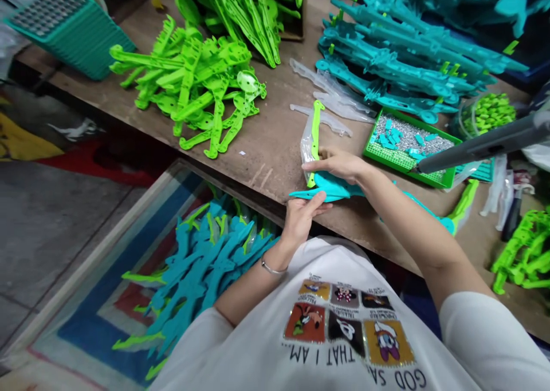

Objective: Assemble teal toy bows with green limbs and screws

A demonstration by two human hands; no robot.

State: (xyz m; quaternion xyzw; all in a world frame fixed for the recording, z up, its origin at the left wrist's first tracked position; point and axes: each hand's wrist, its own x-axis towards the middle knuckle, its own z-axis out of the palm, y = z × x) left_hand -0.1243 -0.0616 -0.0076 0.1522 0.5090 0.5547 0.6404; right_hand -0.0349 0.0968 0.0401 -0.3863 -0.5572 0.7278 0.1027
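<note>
At the table's front edge, a long teal plastic part (pixel 337 192) is held between my two hands. My left hand (pixel 298 218) pinches its pointed left end, thumb on top. My right hand (pixel 344 165) closes over it from behind, fingers at a lime-green strip (pixel 317 129) that stands out from the teal part. Along that strip lies a clear plastic piece (pixel 306 142), partly under my right fingers. Whether the strip and the teal part are joined is hidden. Another teal part (pixel 423 204) with a green arm (pixel 466 203) lies beside my right forearm.
Green parts (pixel 193 82) are heaped back left, teal parts (pixel 395 53) back right. A green tray (pixel 451 176) holds small metal pieces, near a tub of green bits (pixel 494 113). A grey rod-shaped tool (pixel 485 145) slants over the tray. Teal-and-green pieces (pixel 206 265) pile below left.
</note>
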